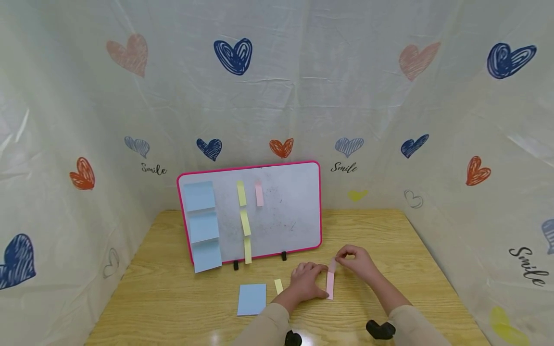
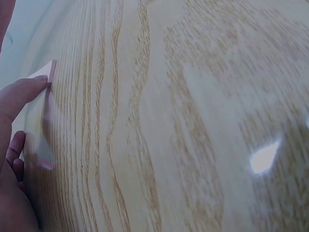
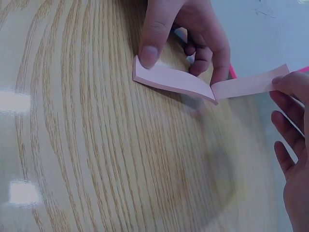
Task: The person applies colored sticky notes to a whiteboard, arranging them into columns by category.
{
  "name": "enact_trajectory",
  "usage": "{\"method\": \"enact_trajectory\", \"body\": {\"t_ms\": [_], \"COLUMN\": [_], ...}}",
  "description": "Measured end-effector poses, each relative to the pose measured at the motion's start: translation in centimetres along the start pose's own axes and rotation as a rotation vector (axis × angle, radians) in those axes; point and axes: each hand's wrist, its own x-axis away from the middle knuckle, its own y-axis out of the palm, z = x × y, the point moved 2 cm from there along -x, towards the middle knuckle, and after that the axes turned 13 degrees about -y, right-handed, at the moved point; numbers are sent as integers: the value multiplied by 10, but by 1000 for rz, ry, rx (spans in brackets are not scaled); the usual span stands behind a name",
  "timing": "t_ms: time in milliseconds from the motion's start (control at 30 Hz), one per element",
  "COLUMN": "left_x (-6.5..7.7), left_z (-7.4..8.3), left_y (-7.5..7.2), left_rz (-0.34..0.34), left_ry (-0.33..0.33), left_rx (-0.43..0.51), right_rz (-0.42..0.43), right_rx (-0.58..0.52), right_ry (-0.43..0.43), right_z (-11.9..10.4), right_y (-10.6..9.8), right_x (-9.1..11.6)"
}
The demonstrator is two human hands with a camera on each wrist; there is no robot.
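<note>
A narrow pink sticky note pad (image 1: 330,286) lies on the table, its far end curving up in the right wrist view. My left hand (image 1: 306,282) holds it, thumb on the near end and index finger at the far end. The top pink sticky note (image 3: 248,85) is lifted and stretches from the pad's far end. Between thumb and forefinger, my right hand (image 1: 358,263) pinches that note's free end. Only part of the left hand (image 2: 19,104) and a bit of the pad appear in the left wrist view.
Behind stands a pink-framed whiteboard (image 1: 287,206) on black feet. It carries blue notes (image 1: 200,196), yellow strips (image 1: 241,193) and one pink strip (image 1: 259,194). A blue note pad (image 1: 252,299) and a partly hidden yellow pad (image 1: 279,286) lie left of my hands.
</note>
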Motion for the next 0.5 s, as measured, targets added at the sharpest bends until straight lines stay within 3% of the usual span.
{"method": "enact_trajectory", "body": {"t_ms": [500], "left_x": [4], "left_z": [2], "left_y": [-8], "left_rz": [-23], "left_ry": [-5], "left_rx": [12], "right_rz": [2], "right_rx": [5], "right_ry": [-35], "right_z": [-7], "right_y": [-8], "right_x": [-9]}}
